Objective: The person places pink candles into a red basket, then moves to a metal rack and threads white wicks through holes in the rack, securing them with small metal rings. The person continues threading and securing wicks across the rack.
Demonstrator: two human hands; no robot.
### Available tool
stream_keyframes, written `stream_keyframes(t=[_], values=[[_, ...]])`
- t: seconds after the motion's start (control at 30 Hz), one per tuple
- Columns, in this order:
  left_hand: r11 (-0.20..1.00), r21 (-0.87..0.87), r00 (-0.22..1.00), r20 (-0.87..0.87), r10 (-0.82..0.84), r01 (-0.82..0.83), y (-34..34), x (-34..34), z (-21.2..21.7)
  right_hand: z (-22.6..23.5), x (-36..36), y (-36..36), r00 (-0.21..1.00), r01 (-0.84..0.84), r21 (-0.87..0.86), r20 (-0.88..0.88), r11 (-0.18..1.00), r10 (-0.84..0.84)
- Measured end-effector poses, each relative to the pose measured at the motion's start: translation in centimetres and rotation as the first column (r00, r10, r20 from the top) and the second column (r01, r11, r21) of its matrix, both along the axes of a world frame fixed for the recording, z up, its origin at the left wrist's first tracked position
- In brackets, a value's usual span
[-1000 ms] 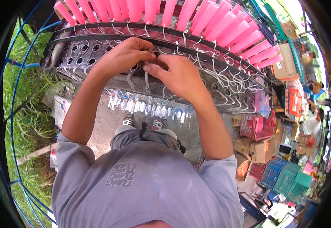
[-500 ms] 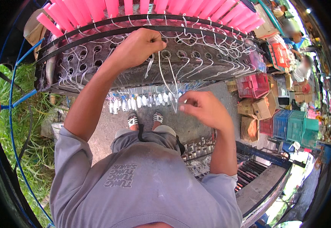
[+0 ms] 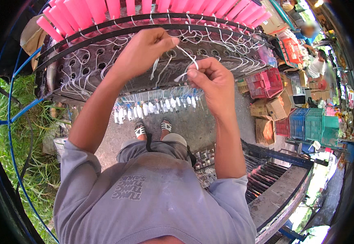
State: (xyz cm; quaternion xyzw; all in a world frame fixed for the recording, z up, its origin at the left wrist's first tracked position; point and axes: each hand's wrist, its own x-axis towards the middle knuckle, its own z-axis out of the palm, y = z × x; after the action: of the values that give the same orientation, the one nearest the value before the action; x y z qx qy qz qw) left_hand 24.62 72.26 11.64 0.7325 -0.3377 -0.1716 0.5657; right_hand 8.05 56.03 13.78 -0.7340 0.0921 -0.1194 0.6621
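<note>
most holes of the perforated dark rack (image 3: 104, 61) already carry tied white loops, and both hands — left hand (image 3: 142, 51) and right hand (image 3: 209, 79) — pinch one loose white string (image 3: 185, 55) above it, not yet fastened.

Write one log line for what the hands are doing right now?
left hand: pinching white string | right hand: pinching same string | behind: holed metal rack | above: pink tubes
</note>
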Motion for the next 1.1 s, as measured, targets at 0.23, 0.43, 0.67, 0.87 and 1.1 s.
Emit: stream_keyframes(t=[0.23, 0.43, 0.67, 0.87, 1.1], values=[[0.949, -0.274, 0.777, -0.561, -0.287, 0.154, 1.6, -7.2, -0.5, 0.3, -1.9, 1.0, 0.9, 0.129, -0.791, 0.347, 0.598, 0.264], [0.986, 0.163, 0.999, 0.03, 0.038, -0.043, 2.8, -6.9, 3.5, -1.7, 2.5, -0.7, 0.885, -0.101, -0.577, 0.32, 0.81, 0.338], [0.903, -0.28, 0.76, 0.491, 0.426, -0.326, -0.6, -6.8, 1.1, -0.9, 7.2, -3.5, 0.884, -0.466, 0.322, 0.216, 0.824, 0.415], [0.801, -0.362, 0.809, 0.174, 0.561, -0.477, -5.7, -7.6, 0.6, -0.1, 8.0, -7.2, 0.871, -0.461, -0.073, 0.152, 0.884, 0.467], [0.772, -0.238, 0.735, 0.239, 0.634, -0.589, -7.1, -2.3, 1.7, 0.7, 11.5, -10.5, 0.897, -0.337, -0.462, 0.109, 0.821, 0.429]])
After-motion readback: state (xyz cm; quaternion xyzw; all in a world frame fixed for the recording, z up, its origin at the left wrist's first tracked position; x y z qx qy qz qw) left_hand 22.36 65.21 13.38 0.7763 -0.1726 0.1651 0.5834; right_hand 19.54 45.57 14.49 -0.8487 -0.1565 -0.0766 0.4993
